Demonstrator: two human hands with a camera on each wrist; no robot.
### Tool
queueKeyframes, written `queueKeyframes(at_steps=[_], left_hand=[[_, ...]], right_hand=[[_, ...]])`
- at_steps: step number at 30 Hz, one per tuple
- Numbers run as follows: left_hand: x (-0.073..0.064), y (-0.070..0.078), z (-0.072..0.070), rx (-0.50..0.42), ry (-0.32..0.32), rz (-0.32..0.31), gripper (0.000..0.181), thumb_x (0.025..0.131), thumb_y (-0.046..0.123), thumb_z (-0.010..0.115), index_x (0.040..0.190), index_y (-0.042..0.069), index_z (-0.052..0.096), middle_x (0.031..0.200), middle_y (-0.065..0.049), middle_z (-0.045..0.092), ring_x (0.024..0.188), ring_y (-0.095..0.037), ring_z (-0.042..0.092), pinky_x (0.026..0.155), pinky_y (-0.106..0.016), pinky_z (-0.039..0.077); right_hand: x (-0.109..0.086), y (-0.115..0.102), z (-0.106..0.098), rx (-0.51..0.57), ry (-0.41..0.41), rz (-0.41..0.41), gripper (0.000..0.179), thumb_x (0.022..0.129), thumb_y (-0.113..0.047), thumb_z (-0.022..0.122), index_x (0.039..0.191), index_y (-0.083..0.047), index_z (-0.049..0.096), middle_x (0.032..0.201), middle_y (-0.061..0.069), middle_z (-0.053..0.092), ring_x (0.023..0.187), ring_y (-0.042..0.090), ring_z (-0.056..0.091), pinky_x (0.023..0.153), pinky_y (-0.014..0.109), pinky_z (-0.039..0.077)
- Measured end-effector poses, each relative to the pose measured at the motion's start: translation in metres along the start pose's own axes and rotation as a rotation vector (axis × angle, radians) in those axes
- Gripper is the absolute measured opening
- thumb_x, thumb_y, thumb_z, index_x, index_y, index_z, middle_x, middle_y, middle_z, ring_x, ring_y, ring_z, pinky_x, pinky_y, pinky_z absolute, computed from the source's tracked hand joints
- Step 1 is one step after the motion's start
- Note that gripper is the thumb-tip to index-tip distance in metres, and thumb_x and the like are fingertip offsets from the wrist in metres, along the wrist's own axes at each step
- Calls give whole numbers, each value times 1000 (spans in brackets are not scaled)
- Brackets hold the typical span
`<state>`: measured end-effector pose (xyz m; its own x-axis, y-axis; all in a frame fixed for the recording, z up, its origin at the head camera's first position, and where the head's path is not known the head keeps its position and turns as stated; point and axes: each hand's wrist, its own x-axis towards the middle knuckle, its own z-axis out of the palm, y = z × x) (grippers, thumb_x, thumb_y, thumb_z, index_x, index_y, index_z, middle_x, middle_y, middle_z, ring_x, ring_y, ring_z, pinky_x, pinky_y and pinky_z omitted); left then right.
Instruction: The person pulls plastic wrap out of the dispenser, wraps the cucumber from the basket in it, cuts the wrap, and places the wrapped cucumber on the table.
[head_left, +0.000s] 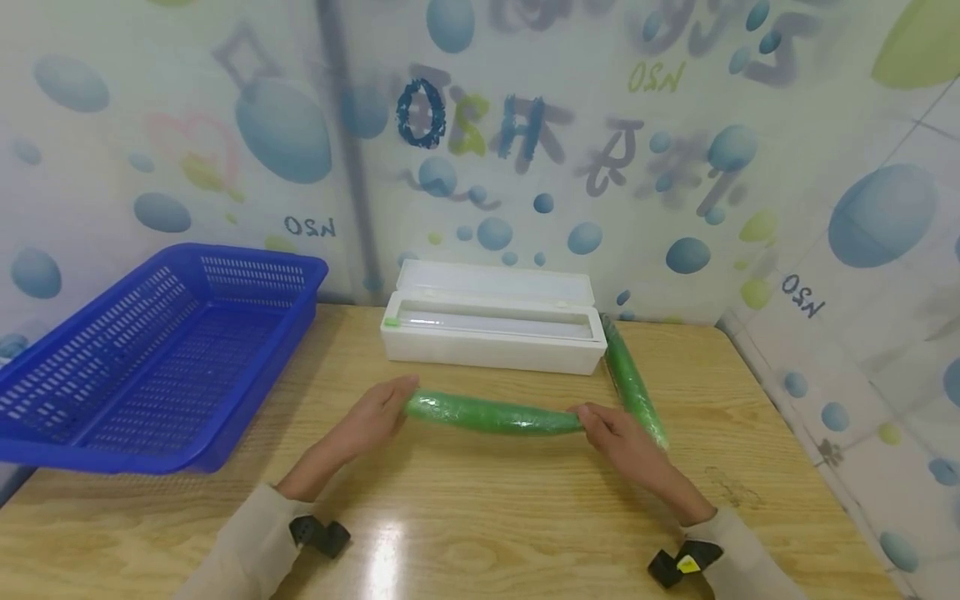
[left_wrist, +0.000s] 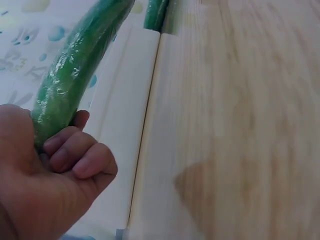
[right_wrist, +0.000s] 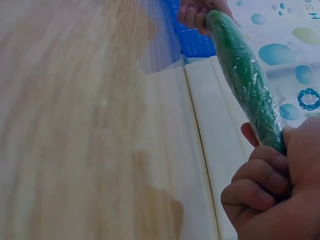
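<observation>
A long green cucumber [head_left: 495, 415] in shiny clear film is held level above the table, one end in each hand. My left hand [head_left: 378, 414] grips its left end; in the left wrist view the fingers [left_wrist: 75, 150] curl under that end. At the other end, my right hand [head_left: 618, 442] pinches the tip between thumb and curled fingers, as the right wrist view shows. A second film-wrapped cucumber [head_left: 632, 379] lies on the table just beyond the right hand. Behind the held cucumber stands a white cling film box [head_left: 495, 350], its lid raised and a roll inside.
On the left sits a large blue plastic basket [head_left: 217, 442] with slotted walls. The wooden table [head_left: 480, 517] meets a wall [head_left: 525, 200] with a bubble pattern at the back, and another wall runs along the right.
</observation>
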<state>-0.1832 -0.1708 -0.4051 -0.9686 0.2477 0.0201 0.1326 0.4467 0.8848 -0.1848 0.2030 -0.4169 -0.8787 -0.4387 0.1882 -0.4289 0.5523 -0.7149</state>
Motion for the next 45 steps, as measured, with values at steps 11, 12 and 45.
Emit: queueKeyframes(at_steps=[11,12,45], left_hand=[[1,5,5,217,276,-9,51,105,27,34,59,9,50,53,0,43,47,-13,36,45,-29,33],[1,5,5,210,267,-36,53,105,27,33,60,8,52,52,0,43,46,-13,35,44,-28,33],[5,-8,11,243,84,56,33,105,22,36,108,-3,57,95,-11,62,96,-28,59,87,-46,47]], right_hand=[[4,-12,3,84,41,-56,23,105,-19,39,114,-19,60,66,-4,44,58,9,42,54,26,41],[4,-18,3,95,40,-67,23,104,-16,40,117,-17,60,68,-2,46,59,8,43,54,26,42],[14,-1,20,224,129,286,37,105,-24,36,82,0,52,64,4,45,55,11,41,50,21,34]])
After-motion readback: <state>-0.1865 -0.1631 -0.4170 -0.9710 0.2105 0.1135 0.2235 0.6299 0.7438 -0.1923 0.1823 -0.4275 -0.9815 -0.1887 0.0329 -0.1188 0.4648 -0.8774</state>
